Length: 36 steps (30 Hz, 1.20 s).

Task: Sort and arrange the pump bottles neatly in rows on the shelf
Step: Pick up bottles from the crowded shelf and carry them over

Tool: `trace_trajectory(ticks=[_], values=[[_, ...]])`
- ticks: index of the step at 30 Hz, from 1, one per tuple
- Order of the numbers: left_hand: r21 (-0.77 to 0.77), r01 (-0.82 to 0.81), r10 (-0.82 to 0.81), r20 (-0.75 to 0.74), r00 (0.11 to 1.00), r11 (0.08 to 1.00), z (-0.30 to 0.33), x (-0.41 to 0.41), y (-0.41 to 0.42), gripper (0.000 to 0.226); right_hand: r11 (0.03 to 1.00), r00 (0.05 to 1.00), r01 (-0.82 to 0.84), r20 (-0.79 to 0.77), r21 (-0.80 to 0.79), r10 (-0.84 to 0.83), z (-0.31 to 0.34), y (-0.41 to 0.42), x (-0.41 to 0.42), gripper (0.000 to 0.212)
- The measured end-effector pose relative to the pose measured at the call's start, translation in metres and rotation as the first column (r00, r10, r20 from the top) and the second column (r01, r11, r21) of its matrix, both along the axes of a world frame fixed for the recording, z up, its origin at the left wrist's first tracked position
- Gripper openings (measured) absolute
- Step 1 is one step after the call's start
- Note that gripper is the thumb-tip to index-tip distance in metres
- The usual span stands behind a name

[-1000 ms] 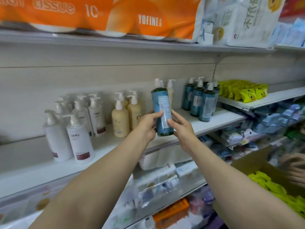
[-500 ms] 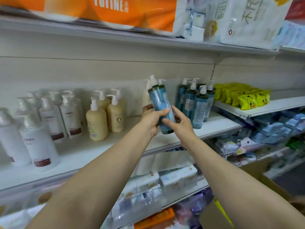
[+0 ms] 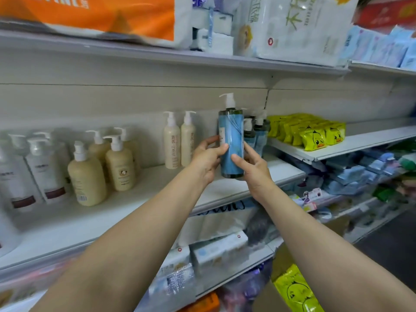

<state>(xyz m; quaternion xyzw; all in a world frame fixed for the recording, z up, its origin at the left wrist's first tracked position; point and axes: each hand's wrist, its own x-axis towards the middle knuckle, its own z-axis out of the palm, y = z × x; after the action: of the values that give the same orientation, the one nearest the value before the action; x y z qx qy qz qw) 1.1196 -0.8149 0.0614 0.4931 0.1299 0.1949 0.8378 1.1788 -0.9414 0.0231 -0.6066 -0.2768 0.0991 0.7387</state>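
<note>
I hold a tall blue pump bottle (image 3: 231,140) upright just above the white shelf (image 3: 157,190). My left hand (image 3: 208,158) grips its left side and my right hand (image 3: 254,164) grips its right side and front. Close behind it to the right stand other blue pump bottles (image 3: 258,136), partly hidden. Two slim cream bottles (image 3: 179,140) stand at the back, left of my hands. Squat beige bottles (image 3: 101,165) and white bottles (image 3: 40,172) fill the shelf's left part.
Yellow snack packs (image 3: 315,134) lie on the adjoining shelf to the right. Tissue packs (image 3: 292,25) sit on the shelf above. Lower shelves hold boxed and wrapped goods (image 3: 216,251). A cardboard box with yellow packs (image 3: 292,289) is at the bottom right.
I have turned the blue bottle so its plain blue side faces me and raised it slightly toward the other blue bottles. My view shifted right along the shelf.
</note>
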Motion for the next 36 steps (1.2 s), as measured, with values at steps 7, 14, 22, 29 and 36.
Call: trace_trajectory(ticks=[7, 14, 22, 29, 36], values=[[-0.014, 0.074, -0.075, -0.029, 0.997, 0.997, -0.004, 0.037, -0.048, 0.033, 0.992, 0.992, 0.123, 0.033, 0.02, -0.123, -0.002, -0.048, 0.022, 0.063], [0.058, 0.085, -0.081, -0.068, 0.994, 0.995, -0.013, 0.072, -0.088, 0.041, 0.973, 0.973, 0.228, 0.025, 0.017, -0.229, -0.009, -0.085, 0.047, 0.061], [0.073, 0.105, -0.092, -0.167, 0.982, 0.992, -0.02, 0.1, -0.121, 0.049, 0.94, 0.94, 0.34, -0.003, -0.022, -0.34, -0.021, -0.101, 0.082, 0.064], [0.1, 0.061, -0.042, -0.186, 0.982, 0.993, -0.029, 0.13, -0.125, 0.046, 0.929, 0.93, 0.365, -0.03, -0.063, -0.367, -0.03, -0.091, 0.125, 0.073], [0.133, 0.039, -0.007, -0.235, 0.972, 0.99, -0.033, 0.154, -0.124, 0.04, 0.901, 0.906, 0.415, -0.036, -0.127, -0.422, -0.048, -0.076, 0.164, 0.069]])
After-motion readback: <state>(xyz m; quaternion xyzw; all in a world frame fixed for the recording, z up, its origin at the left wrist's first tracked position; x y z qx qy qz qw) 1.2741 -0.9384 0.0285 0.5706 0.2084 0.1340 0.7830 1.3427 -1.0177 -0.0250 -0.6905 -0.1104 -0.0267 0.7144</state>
